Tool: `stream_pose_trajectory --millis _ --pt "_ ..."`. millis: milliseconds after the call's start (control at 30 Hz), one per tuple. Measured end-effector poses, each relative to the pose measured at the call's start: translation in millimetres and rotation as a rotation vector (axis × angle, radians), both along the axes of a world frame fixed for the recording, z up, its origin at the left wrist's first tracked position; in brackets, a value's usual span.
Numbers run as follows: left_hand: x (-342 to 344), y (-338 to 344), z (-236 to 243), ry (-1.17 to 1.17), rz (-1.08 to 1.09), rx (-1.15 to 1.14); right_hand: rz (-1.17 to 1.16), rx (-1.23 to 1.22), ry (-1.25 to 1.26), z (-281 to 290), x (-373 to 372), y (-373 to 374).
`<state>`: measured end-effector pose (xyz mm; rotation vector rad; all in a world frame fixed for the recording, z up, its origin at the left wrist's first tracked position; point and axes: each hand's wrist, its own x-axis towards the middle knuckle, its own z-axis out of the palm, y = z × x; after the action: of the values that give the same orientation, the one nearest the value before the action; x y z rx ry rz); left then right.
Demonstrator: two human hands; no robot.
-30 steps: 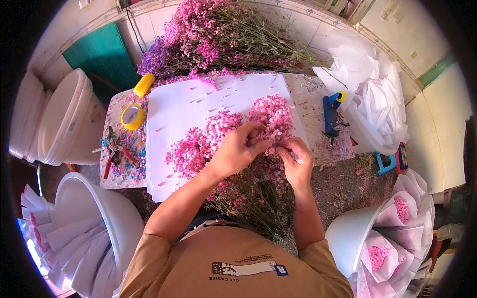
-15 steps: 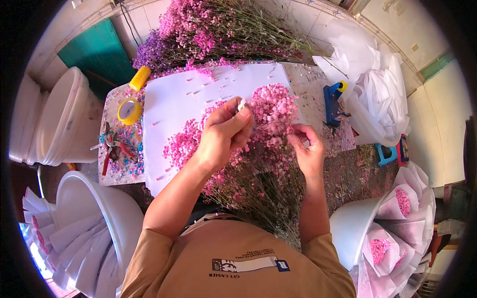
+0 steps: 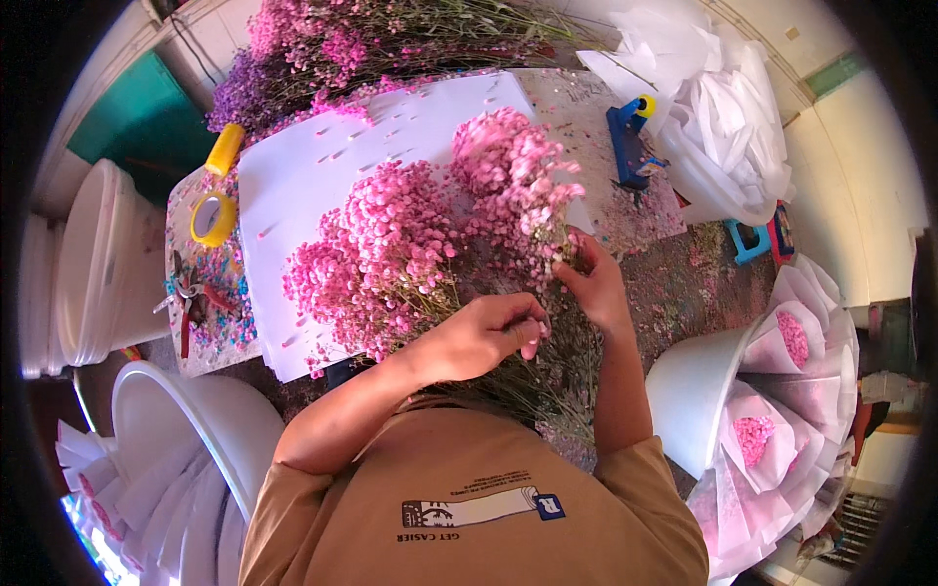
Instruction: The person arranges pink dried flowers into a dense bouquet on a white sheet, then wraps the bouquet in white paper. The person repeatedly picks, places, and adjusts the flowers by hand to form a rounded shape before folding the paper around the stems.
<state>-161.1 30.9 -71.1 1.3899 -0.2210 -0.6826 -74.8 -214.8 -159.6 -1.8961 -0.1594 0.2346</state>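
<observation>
Fluffy bunches of small pink flowers (image 3: 376, 244) lie over white paper sheets (image 3: 318, 151), their thin stems running down toward my body. My left hand (image 3: 489, 332) is closed, low over the stems below the left bunch; what its fingertips pinch is too small to make out. Higher and further right, my right hand (image 3: 594, 283) grips the stems just under the right-hand pink bunch (image 3: 508, 166), with thumb and fingers closed round them.
The worktable (image 3: 562, 107) carries tape rolls (image 3: 210, 220), red-handled pruners (image 3: 191, 298) and a blue dispenser (image 3: 625, 146). More pink and purple bunches (image 3: 303, 34) lie behind. White buckets (image 3: 684, 391) with paper-wrapped bouquets flank me; white wrapping material (image 3: 728, 127) piles at back right.
My left hand has dropped from the flower heads down toward the stems and my body. My right hand stays at the right bunch. The whole view has shifted slightly.
</observation>
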Motion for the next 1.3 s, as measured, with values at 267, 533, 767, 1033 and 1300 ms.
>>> stream_pose_trajectory --millis 267,533,767,1033,1300 --pt "32.6 -25.9 -65.8 -0.404 0.116 0.598 0.101 0.259 0.127 3.4 12.9 -17.3" --pt "52.9 -67.0 -92.5 -0.549 0.101 0.776 0.120 0.320 0.112 1.3 7.8 -12.0" --pt "-5.7 -27.7 -46.7 -0.173 -0.068 0.124 0.032 0.304 0.160 0.2 0.1 -15.2" --pt "-7.3 -19.4 -75.3 0.099 0.176 0.123 -0.089 -0.197 -0.491 34.1 -39.5 -8.2" --pt "16.9 -30.5 -80.4 -0.052 0.367 0.237 -0.152 -0.499 -0.459 11.9 -72.4 0.1"
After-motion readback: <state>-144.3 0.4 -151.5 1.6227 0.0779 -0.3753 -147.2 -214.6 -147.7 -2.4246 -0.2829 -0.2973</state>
